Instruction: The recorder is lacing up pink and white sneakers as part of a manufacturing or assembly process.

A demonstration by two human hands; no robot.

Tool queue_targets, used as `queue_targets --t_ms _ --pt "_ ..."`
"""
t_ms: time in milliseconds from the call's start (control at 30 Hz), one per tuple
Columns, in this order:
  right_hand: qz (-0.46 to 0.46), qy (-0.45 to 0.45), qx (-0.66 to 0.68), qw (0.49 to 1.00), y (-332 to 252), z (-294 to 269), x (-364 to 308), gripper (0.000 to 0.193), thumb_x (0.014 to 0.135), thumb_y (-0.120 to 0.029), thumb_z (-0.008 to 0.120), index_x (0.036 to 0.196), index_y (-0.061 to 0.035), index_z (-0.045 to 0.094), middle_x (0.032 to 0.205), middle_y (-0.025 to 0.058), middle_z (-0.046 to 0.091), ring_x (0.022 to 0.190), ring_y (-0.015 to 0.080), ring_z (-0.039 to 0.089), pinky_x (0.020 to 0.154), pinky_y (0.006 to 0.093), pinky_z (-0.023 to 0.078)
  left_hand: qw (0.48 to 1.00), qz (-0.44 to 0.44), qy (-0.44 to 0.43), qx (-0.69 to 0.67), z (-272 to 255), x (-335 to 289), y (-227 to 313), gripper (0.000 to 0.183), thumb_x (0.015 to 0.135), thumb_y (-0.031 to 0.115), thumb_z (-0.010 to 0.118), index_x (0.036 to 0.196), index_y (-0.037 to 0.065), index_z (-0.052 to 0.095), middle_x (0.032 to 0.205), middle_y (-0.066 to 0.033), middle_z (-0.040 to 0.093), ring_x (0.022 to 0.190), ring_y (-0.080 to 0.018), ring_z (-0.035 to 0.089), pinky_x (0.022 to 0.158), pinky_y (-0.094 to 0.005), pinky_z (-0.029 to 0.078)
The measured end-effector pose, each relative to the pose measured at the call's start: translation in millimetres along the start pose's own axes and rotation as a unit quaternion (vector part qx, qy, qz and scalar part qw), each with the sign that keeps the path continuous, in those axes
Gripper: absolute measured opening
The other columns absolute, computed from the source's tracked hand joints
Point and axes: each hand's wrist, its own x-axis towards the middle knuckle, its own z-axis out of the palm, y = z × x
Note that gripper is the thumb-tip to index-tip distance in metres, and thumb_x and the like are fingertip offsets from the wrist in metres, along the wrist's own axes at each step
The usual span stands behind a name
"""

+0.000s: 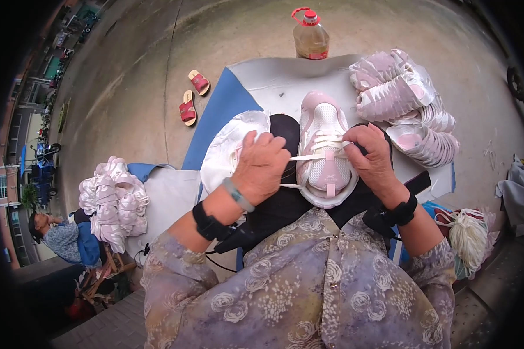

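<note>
A white and pink sneaker upper (327, 174) lies on my lap between my dark-clad thighs, its toe pointing away from me. White lacing (329, 139) crosses its front. A shoelace (306, 157) stretches from it to the left, its end in my closed left hand (261, 166). On the other side my right hand (374, 158) pinches the lace beside the upper's right edge, thumb and forefinger together; the fingertips are partly hidden. Another white piece, rounded and soft (230, 139), lies beyond my left hand and is partly covered by it.
Nested pink-and-white uppers (396, 87) are stacked at the far right, more (115, 200) at the left. A bundle of white laces (470, 235) lies near my right elbow. An oil jug (311, 38) and red slippers (188, 109) are on the floor. A person (67, 238) sits far left.
</note>
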Motion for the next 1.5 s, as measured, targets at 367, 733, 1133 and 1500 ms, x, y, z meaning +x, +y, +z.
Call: queue_targets --t_ms 367,733,1133,1500 --pt "0.097 -0.156 0.153 0.971 13 -10 17 0.016 0.07 -0.015 0.059 0.077 -0.0007 0.06 0.098 0.011 0.06 0.096 0.0241 0.052 0.086 0.0323 0.04 0.997 -0.022 0.045 0.055 -9 -13 -9 0.012 0.069 0.005 0.054 0.081 0.005 0.056 0.098 -0.0083 0.055 0.095 -0.0264 0.051 0.092 -0.0468 0.032" --pt "0.075 -0.164 0.202 0.963 25 -14 6 0.026 0.068 -0.003 0.049 0.091 -0.0042 0.06 0.106 0.0111 0.058 0.104 0.0275 0.048 0.095 0.0337 0.036 0.995 -0.041 0.024 0.091 -3 -14 -11 0.011 0.07 0.006 0.053 0.08 0.004 0.056 0.103 -0.0088 0.054 0.098 -0.0265 0.05 0.095 -0.0491 0.03" --pt "0.052 -0.169 0.159 0.971 23 -8 -5 0.031 0.068 -0.004 0.055 0.1 -0.0074 0.057 0.116 0.0096 0.051 0.11 0.0237 0.046 0.096 0.0333 0.035 0.985 -0.074 -0.018 0.155 -16 -49 -42 0.009 0.066 0.007 0.054 0.074 0.008 0.057 0.093 -0.0074 0.053 0.09 -0.0281 0.049 0.087 -0.0504 0.035" --pt "0.06 -0.053 0.062 0.995 20 -11 -31 0.029 0.077 -0.01 0.061 0.103 -0.0009 0.053 0.087 0.0118 0.055 0.075 0.0235 0.054 0.07 0.0313 0.044 0.992 -0.06 0.024 0.113 -14 -50 -48 0.009 0.068 0.006 0.054 0.077 0.007 0.056 0.096 -0.0067 0.055 0.092 -0.026 0.051 0.091 -0.0517 0.036"
